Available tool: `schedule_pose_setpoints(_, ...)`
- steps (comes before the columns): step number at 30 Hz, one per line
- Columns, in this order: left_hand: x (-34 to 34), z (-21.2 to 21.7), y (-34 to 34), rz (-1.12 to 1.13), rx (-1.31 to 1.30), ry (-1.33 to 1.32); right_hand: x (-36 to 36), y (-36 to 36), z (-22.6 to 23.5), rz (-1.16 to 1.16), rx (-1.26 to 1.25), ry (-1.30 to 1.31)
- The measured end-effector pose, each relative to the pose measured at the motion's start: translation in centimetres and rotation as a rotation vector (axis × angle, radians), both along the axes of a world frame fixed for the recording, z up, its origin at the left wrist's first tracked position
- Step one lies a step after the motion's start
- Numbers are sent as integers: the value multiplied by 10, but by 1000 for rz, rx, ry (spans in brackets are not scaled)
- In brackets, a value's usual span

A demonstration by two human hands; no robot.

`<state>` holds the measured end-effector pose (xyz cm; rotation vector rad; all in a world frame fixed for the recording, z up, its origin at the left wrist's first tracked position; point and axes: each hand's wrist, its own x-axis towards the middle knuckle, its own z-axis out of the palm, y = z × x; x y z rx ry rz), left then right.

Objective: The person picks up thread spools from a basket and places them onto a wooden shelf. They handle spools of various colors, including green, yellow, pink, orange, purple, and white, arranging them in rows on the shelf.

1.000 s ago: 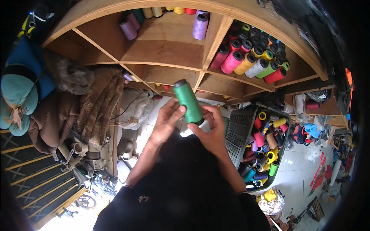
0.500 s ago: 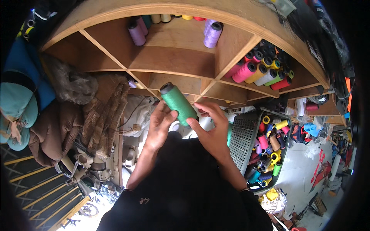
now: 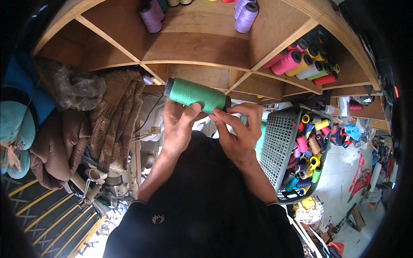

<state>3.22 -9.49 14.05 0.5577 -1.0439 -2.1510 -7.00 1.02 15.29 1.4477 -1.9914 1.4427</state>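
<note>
Thread is the matter in hand: a green spool [image 3: 195, 95] that stood nearly upright a second ago, leaned over half a second ago, and now lies almost level across the upper middle of the frame, dark core end pointing left. The left hand [image 3: 177, 125] grasps it from below, thumb and fingers wrapped on the green winding; the right hand [image 3: 238, 131] pinches at the spool's right end, fingertips close together as if working a loose thread end, though no strand can be made out. Judging by the tilt, the person is turning the spool to inspect or find its thread rather than shelving it. Behind the hands runs a wooden shelf unit [image 3: 202, 47] with purple spools [image 3: 245, 17] at the top centre and pink, yellow and green ones at the upper right. A grey plastic basket [image 3: 279, 146] of mixed spools sits at the right; its lower part is dim. Brown cloth [image 3: 116, 116] hangs at the left. The spool's right end is hidden by fingers.
</note>
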Motion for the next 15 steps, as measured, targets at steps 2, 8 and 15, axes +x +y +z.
schedule_pose_setpoints(2, 1, 1, 0, 28, 2, 9, 6, 4, -4, 11, -7, 3)
schedule_pose_setpoints(8, 8, -2, -7, -26, 43, 9, 11, -5, -8, -137, 67, -62)
schedule_pose_setpoints(15, 7, 3, -12, -11, -10, -90, 10, -7, -14, -60, -8, 88)
